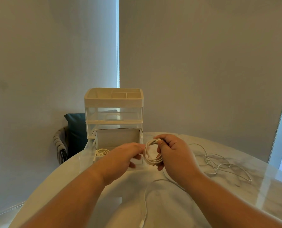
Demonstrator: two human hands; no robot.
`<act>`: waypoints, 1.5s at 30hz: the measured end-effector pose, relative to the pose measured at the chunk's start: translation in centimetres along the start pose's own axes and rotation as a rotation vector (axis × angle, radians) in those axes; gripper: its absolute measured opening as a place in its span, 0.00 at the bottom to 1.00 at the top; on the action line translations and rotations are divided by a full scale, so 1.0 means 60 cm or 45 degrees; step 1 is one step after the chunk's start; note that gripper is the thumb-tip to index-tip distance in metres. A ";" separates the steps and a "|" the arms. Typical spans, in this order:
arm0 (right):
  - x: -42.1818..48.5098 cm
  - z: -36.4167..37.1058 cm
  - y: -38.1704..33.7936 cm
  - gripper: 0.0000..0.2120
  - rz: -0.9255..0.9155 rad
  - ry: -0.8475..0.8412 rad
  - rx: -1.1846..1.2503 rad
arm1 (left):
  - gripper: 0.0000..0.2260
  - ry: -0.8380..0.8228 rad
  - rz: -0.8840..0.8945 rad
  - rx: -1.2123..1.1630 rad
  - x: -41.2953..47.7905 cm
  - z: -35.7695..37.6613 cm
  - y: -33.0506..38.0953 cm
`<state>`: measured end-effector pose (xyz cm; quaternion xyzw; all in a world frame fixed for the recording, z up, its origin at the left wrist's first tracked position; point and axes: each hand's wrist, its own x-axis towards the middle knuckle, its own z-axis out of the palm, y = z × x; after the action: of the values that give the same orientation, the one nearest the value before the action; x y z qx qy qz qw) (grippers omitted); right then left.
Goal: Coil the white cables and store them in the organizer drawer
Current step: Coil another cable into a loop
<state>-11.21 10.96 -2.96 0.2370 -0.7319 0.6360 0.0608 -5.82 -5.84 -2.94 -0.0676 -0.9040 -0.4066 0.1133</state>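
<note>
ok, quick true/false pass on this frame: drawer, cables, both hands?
1. The bottom drawer of the organizer is pulled open. True.
2. That drawer has no cable in it yet. False: a coiled cable already lies in its left side.
3. The right hand grips a partly wound coil. True; the coil's tail trails toward the camera.
4. Every cable in view is coiled. False: a loose cable lies uncoiled on the table, right of the hands.
5. The left hand lies flat, far from the coil. False: it is up against the coil's left edge; whether it grips is unclear.
</note>
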 end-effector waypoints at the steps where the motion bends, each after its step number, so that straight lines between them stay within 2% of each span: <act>1: 0.000 0.001 0.002 0.12 0.008 -0.011 -0.003 | 0.12 0.032 -0.028 -0.168 0.001 0.002 0.003; 3: 0.002 0.003 0.002 0.11 0.025 -0.023 0.008 | 0.10 0.061 -0.110 -0.495 0.005 0.006 0.009; 4: 0.003 0.003 0.002 0.11 0.042 -0.024 0.027 | 0.10 0.060 -0.117 -0.559 0.006 0.008 0.009; 9: 0.009 -0.001 0.008 0.10 0.127 -0.042 0.019 | 0.10 0.130 -0.205 -0.734 0.008 0.014 0.011; 13: 0.015 -0.006 0.011 0.11 0.169 -0.119 0.049 | 0.08 0.207 -0.252 -0.701 0.010 0.010 0.008; 15: 0.020 -0.011 0.016 0.16 0.150 -0.196 0.084 | 0.08 0.229 -0.261 -0.706 0.009 0.006 0.007; 19: 0.019 -0.021 0.021 0.31 0.070 -0.423 0.022 | 0.08 0.227 -0.303 -0.816 0.006 -0.001 0.003; 21: 0.017 -0.018 0.025 0.34 0.088 -0.478 0.042 | 0.08 0.221 -0.333 -0.850 0.006 -0.002 0.002; 29: 0.021 -0.002 0.040 0.29 -0.033 -0.267 -0.191 | 0.09 0.158 -0.491 -1.007 0.005 -0.010 0.006; 33: 0.019 0.003 0.041 0.30 -0.024 -0.245 -0.203 | 0.08 0.078 -0.547 -0.971 0.002 -0.015 0.002; 37: 0.014 0.005 0.041 0.35 -0.007 -0.276 -0.186 | 0.08 0.088 -0.552 -0.939 0.001 -0.018 -0.003; 45: 0.004 0.009 0.029 0.19 -0.071 -0.283 -0.378 | 0.08 0.069 -0.580 -0.896 0.001 -0.025 -0.010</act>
<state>-12.07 10.49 -4.55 0.3144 -0.8130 0.4890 0.0315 -5.76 -7.34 -2.38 0.1103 -0.6985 -0.7070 0.0143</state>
